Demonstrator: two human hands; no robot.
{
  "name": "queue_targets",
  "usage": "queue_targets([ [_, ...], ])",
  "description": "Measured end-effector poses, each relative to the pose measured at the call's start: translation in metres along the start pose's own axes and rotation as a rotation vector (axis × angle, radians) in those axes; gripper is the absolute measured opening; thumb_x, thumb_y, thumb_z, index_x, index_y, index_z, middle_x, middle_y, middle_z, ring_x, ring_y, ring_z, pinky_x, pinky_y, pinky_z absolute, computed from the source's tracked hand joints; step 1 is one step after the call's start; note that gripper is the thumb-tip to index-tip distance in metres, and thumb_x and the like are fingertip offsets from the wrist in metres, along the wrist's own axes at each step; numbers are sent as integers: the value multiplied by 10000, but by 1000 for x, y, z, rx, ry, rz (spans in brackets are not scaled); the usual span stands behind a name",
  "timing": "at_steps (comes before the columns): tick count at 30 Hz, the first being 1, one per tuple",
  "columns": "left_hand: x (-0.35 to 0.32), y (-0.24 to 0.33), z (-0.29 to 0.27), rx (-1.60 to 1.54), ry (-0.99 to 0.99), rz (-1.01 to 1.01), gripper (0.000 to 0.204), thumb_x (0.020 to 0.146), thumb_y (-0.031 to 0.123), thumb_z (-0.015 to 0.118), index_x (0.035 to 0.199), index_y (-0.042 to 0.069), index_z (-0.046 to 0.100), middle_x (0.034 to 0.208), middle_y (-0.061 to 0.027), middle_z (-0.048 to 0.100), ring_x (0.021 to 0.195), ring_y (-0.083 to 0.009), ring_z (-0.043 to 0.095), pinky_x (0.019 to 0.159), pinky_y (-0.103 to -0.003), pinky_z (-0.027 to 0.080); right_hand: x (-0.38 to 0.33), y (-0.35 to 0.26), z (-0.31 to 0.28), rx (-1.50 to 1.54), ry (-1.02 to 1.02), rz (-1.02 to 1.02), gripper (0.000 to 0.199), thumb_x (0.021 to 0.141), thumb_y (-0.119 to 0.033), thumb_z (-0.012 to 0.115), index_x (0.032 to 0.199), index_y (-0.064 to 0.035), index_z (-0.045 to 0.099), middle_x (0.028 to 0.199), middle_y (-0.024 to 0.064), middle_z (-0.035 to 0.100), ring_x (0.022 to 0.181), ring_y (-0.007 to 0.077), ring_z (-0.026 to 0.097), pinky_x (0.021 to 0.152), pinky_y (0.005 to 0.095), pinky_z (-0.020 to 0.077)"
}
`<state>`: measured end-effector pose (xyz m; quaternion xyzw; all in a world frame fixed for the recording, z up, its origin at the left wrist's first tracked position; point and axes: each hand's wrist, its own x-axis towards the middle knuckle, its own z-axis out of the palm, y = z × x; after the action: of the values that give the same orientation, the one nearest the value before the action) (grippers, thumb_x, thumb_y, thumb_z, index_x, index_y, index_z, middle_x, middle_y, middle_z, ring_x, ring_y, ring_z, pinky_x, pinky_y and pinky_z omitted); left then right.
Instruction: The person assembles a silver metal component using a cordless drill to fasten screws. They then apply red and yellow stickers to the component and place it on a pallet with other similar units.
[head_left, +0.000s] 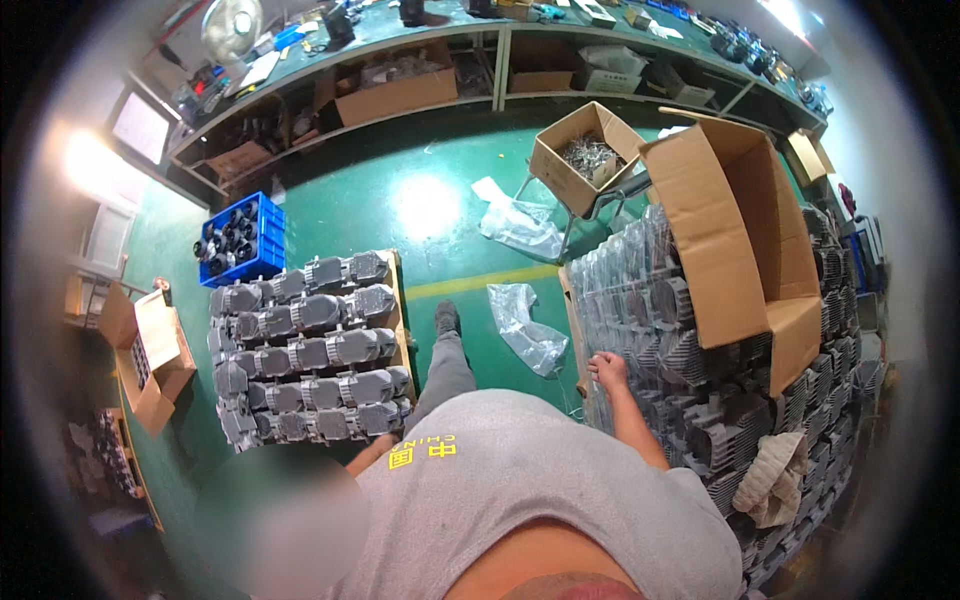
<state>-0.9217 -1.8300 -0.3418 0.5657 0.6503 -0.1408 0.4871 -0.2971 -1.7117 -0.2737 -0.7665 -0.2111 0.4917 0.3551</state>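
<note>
My right hand (607, 370) hangs at the near left edge of a tall stack of grey finned metal castings (665, 310), partly wrapped in clear plastic. Its fingers are loosely curled, and nothing shows in them. My left hand (383, 444) is low by the near right corner of a pallet load of grey metal housings (330, 350). Its fingers are mostly hidden, so their state is unclear. The housings lie in several rows on a wooden pallet (401, 300). One leg (445, 365) is stretched forward between the two loads.
Clear plastic bags (528, 325) lie on the green floor ahead. A carton of small metal parts (590, 160) stands back right. An open carton (735, 230) and a cloth (772, 480) rest on the castings. Left are a blue crate (245, 240) and another carton (150, 355); a workbench (500, 60) spans the back.
</note>
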Motion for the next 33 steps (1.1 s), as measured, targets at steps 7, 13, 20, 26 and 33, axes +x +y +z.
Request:
queue_targets([
  [7, 198, 138, -283, -367, 283, 265, 235, 828, 187, 641, 939, -6, 713, 803, -92, 692, 714, -190, 627, 667, -368, 515, -17, -60, 65, -499, -154, 105, 157, 818, -161, 676, 841, -30, 759, 713, 57, 684, 637, 146, 634, 542, 298, 496],
  [13, 310, 218, -509, -266, 479, 433, 351, 849, 222, 648, 1109, 0, 728, 967, -192, 745, 872, -260, 716, 814, -371, 546, 17, -93, 127, -162, 72, 198, 156, 846, -162, 667, 908, -41, 744, 775, 52, 693, 559, 144, 599, 487, 308, 472],
  [20, 350, 399, -592, -124, 329, 643, 381, 866, 203, 643, 1178, -8, 703, 1112, -205, 726, 1013, -269, 699, 917, -359, 535, 12, -84, 160, -266, 58, 347, 212, 865, -187, 689, 1006, -48, 765, 876, 71, 746, 720, 183, 696, 596, 337, 541],
  [26, 384, 521, -576, -105, -48, 742, 395, 892, 217, 652, 1202, -27, 675, 1099, -204, 727, 1022, -279, 692, 906, -362, 537, 55, -38, 174, -560, 49, 169, 238, 809, -233, 721, 896, -13, 752, 793, 139, 720, 723, 233, 694, 663, 389, 546],
  [33, 478, 423, -613, -23, 71, 518, 391, 863, 237, 658, 1155, -20, 698, 1020, -214, 733, 946, -285, 708, 861, -373, 548, 244, -204, 199, -372, -22, 80, 201, 893, -175, 612, 783, -56, 731, 636, 84, 637, 632, 183, 628, 569, 343, 467],
])
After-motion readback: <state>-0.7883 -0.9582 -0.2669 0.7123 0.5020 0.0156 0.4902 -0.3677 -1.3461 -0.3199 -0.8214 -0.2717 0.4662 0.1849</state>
